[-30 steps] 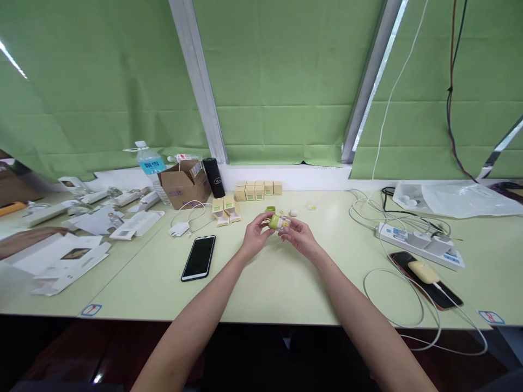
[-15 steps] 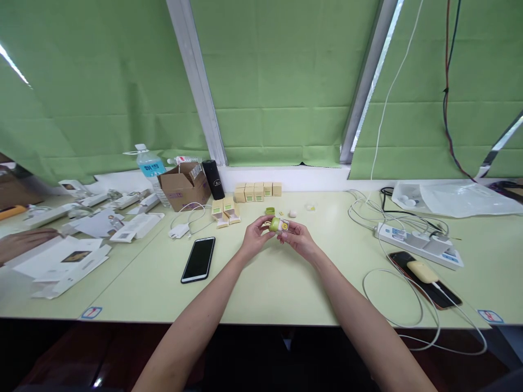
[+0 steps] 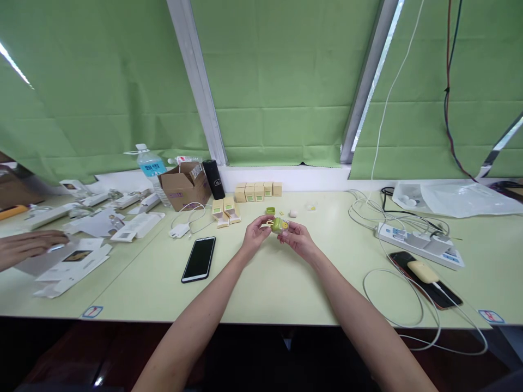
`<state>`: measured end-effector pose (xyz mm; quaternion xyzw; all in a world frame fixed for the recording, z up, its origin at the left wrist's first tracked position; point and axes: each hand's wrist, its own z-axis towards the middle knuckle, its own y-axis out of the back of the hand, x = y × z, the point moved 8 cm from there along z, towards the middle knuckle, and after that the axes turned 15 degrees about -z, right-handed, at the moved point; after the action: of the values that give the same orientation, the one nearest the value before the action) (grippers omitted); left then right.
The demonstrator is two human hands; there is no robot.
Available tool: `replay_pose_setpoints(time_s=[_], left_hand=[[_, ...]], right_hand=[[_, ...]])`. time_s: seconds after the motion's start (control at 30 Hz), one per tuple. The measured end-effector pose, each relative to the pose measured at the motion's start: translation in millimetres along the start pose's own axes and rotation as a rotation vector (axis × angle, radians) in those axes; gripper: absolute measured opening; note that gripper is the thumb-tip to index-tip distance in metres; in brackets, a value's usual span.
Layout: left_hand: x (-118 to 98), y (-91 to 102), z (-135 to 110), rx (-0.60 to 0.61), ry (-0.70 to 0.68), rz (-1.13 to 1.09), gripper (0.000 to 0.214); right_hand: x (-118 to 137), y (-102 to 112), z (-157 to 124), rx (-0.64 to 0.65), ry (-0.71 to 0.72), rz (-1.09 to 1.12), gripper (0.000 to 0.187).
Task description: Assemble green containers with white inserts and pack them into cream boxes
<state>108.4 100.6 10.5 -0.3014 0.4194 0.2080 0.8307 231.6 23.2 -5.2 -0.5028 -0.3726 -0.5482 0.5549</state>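
Over the middle of the table I hold a small green case (image 3: 278, 225) with a clear end and a yellow detail. A pale loop sticks out on its left side. My left hand (image 3: 255, 235) pinches the loop side, fingers closed. At the clear end, my right hand (image 3: 300, 238) grips it with thumb and fingers. Just beyond lie a green open lid-like piece (image 3: 270, 210), a small whitish piece (image 3: 293, 213) and a clear piece with a yellow spot (image 3: 311, 207). Tiny yellow-green bits lie between the first two.
Several small cream boxes (image 3: 259, 191) line the back; two opened ones (image 3: 226, 211) stand in front. A phone (image 3: 198, 259) lies left. A cardboard box (image 3: 186, 188) and bottle (image 3: 152, 167) stand behind. Right are a power strip (image 3: 419, 246) and cables. Another person's hand (image 3: 32, 246) is far left.
The green case has turned slightly in my hands, and its loop shows more on the left. At far left, the other person's hand has moved right over the papers.
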Motion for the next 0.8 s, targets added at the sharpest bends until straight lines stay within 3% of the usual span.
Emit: replay_pose_setpoints(time_s=[0.27,0.47,0.8], left_hand=[[8.7,3.1,0.5,-0.028,0.016,0.027,0.038],[19.4,6.3,2.0,0.006,0.078,0.025,0.046],[15.2,-4.4,0.2,0.065,0.043,0.243,0.036]], right_hand=[[-5.2,-2.4,0.0,0.003,-0.005,-0.005,0.044],[-6.2,-0.7,0.0,-0.001,0.012,-0.056,0.046],[-8.5,-1.4,0.1,0.025,-0.048,0.04,0.044]])
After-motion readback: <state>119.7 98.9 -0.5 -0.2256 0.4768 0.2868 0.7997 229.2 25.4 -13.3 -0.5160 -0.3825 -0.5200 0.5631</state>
